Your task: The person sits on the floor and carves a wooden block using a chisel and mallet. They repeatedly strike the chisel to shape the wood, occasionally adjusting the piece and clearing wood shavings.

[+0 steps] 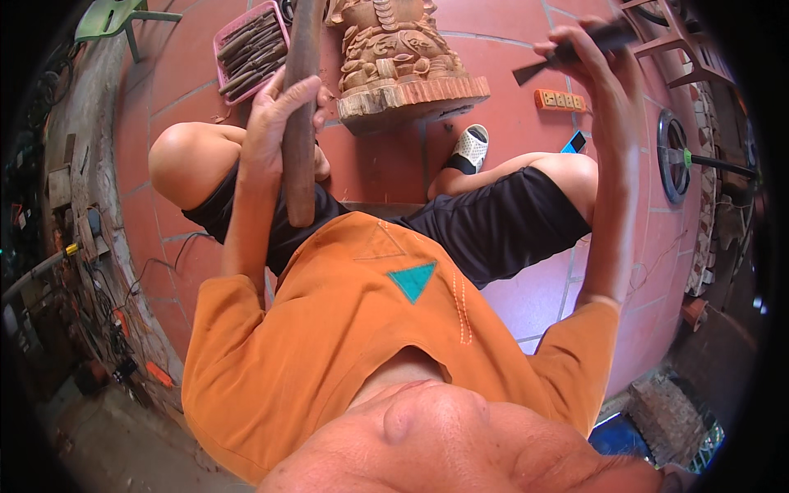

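Observation:
My left hand (278, 115) grips a long brown wooden mallet (301, 123) held upright, above my left knee. My right hand (593, 57) is raised at the upper right and holds a dark chisel (567, 51), its flat blade pointing left. A carved wooden statue (399, 49) stands on a rough wooden base (415, 97) on the red tiled floor, between the two hands and just beyond my knees. I sit with legs apart in black shorts and an orange shirt.
A pink tray (251, 48) with several carving tools lies at the upper left. An orange power strip (561, 100), a blue phone (574, 142) and a white sandal (468, 148) lie on the tiles. A weight plate on a bar (674, 156) and red frame stand right; cluttered workbench left.

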`<state>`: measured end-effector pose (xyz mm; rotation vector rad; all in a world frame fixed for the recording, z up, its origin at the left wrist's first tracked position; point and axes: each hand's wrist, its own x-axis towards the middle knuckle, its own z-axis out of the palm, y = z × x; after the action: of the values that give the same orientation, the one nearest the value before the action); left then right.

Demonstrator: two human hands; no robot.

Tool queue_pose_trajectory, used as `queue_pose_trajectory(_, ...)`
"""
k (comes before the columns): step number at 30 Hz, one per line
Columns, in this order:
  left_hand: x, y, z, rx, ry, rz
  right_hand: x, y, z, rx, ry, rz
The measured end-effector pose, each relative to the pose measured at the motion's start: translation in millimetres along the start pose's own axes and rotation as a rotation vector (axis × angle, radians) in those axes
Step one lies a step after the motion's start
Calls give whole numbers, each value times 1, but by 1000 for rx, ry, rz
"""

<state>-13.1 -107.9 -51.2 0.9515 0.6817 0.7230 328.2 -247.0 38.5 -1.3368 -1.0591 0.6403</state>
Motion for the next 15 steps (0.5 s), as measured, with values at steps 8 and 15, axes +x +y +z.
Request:
queue_pose_trajectory(8,21,-50,-24,181,149,-35,78,76,53,-80,-414,200)
queue_pose_trajectory(15,21,-81,-21,262,150,-97,94,126,94,51,-685,303)
